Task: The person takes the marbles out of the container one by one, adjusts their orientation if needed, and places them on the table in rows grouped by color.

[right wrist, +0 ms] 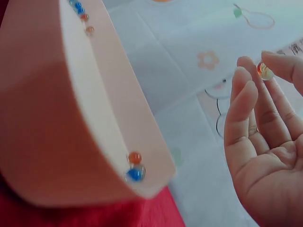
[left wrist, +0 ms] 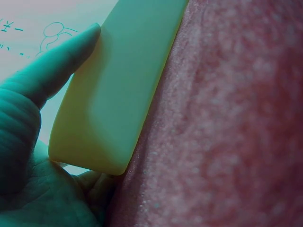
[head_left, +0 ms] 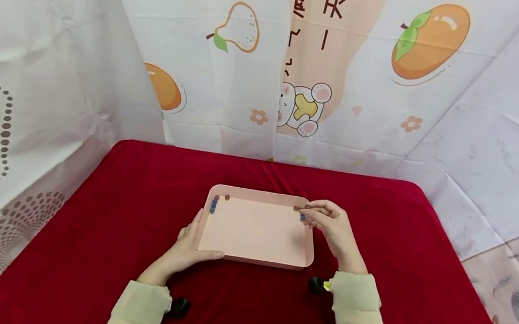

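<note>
A shallow pink tray (head_left: pixel 256 232) lies on the red cloth. My left hand (head_left: pixel 187 250) grips its near left corner, thumb along the front wall and fingers at the left side; the left wrist view shows the tray wall (left wrist: pixel 128 85) beside the thumb. Above the far right corner, my right hand (head_left: pixel 333 228) pinches a clear marble with an orange swirl (right wrist: pixel 265 71) between thumb and fingertips. Below it in that corner sit an orange marble (right wrist: pixel 135 157) and a blue marble (right wrist: pixel 136 174). Several blue and orange marbles (head_left: pixel 213 205) line the far left corner.
The red cloth (head_left: pixel 83 248) covers the table all round the tray. Printed white curtains (head_left: pixel 229 88) hang behind and at both sides. A black wrist camera (head_left: pixel 179 307) sits by the left cuff, another black camera (head_left: pixel 316 284) by the right cuff.
</note>
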Available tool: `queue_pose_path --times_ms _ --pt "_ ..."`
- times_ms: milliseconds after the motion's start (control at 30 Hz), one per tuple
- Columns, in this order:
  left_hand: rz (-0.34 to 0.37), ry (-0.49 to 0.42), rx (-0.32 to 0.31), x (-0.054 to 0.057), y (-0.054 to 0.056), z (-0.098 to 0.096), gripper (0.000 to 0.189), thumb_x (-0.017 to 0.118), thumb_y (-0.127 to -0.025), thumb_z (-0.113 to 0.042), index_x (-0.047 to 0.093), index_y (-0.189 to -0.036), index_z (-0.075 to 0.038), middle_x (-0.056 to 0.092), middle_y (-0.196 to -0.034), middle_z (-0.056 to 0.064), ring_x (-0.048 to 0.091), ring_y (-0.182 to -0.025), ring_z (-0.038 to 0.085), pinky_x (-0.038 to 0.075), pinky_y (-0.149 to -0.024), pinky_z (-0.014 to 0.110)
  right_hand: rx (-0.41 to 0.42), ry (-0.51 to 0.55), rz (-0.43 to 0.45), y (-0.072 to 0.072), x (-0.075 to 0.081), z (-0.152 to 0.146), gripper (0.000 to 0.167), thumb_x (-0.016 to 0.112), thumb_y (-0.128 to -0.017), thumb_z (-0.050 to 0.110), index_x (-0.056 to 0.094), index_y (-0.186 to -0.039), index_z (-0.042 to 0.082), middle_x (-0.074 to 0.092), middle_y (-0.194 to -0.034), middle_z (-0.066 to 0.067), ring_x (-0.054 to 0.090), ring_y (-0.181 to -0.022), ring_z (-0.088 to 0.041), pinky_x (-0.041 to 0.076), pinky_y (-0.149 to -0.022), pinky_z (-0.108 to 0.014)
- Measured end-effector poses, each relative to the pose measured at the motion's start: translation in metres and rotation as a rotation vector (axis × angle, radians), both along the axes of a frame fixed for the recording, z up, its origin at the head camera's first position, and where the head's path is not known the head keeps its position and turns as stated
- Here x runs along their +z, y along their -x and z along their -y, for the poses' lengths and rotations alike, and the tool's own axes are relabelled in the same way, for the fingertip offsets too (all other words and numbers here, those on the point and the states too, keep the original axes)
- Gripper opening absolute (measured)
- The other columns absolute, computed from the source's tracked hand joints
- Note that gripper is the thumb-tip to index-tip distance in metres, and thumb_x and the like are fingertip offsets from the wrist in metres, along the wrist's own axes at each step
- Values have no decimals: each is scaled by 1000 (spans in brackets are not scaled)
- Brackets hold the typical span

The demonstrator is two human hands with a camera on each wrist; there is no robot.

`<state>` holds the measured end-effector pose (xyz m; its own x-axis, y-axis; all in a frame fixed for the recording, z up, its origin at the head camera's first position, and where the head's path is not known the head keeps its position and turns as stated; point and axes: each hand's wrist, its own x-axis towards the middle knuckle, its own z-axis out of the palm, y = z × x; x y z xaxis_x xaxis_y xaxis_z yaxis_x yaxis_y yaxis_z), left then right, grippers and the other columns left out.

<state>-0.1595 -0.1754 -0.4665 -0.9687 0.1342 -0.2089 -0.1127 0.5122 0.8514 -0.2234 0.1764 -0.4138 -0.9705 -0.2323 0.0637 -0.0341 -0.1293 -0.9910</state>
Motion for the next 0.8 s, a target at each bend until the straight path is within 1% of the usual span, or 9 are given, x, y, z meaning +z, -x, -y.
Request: queue_pose_path --times_ms 233,367,433,567,700,800 --pt "-9 -13 -8 0 0 1 127 84 -75 -42 -9 -160 -22 0 -167 12 5 -146 36 17 -114 69 -68 12 16 -2 -7 -17 8 68 -94 9 70 -101 11 76 -91 -2 67 -72 -13 55 -68 -25" --pt "6 -19 -7 1 0 1 128 84 -75 -43 -9 -160 -23 1 -166 14 5 -146 35 18 -114 69 -92 6 26 -1 -10 -24 9 66 -94 9 69 -103 9 76 -89 1 67 -71 -13 55 -67 -24" --pt "13 -22 -8 1 0 1 128 84 -75 -44 -10 -159 -23 0 -166 14 3 -147 36 17 -114 69 -95 3 29 0 -11 -26 11 66 -95 9 67 -105 5 76 -89 3 67 -71 -13 55 -67 -24" --pt "18 -12 -5 2 1 2 129 84 -75 -44 -11 -159 -23 -1 -166 15 1 -148 37 17 -115 68 -101 -13 40 2 -11 -30 14 65 -96 11 66 -108 4 76 -90 5 67 -72 -11 55 -67 -24" --pt "21 1 -11 2 2 2 129 84 -75 -45 -11 -159 -22 -2 -166 16 0 -149 38 18 -115 67 -117 -38 61 4 -11 -35 10 65 -96 14 67 -105 10 76 -92 7 67 -72 -10 54 -68 -23" --pt "19 -2 -14 1 2 2 129 84 -75 -45 -11 -159 -22 -2 -166 15 0 -149 38 18 -115 67 -123 -59 70 5 -12 -39 10 66 -96 15 67 -105 10 76 -91 8 67 -73 -11 54 -68 -23"
